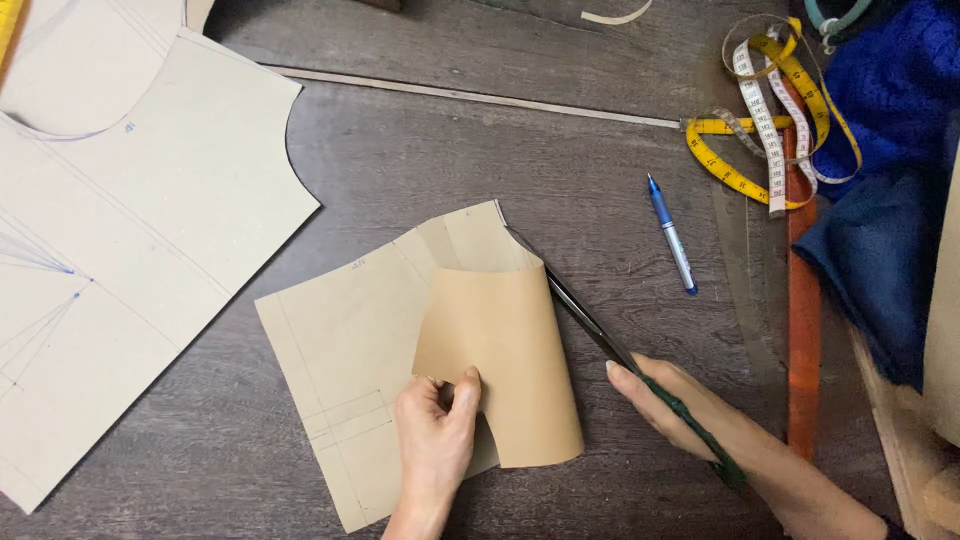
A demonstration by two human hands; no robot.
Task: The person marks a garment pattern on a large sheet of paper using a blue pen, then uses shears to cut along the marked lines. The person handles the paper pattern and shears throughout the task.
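Observation:
A tan paper pattern piece (pixel 345 340) with drawn pencil lines lies on the dark wooden table (pixel 470 160). Its right part is folded up and over as a flap (pixel 505 360). My left hand (pixel 437 430) pinches the lower left edge of that flap. My right hand (pixel 690 410) grips a pair of scissors (pixel 590 320) with dark green handles. The blades run up-left along the paper's right edge, under the flap, toward the top corner.
A large tan pattern sheet (pixel 120 240) with blue markings covers the left side. A blue pen (pixel 671 235) lies right of the paper. A yellow and white tape measure (pixel 770 120), an orange ruler (pixel 803 340) and blue cloth (pixel 890 170) crowd the right edge.

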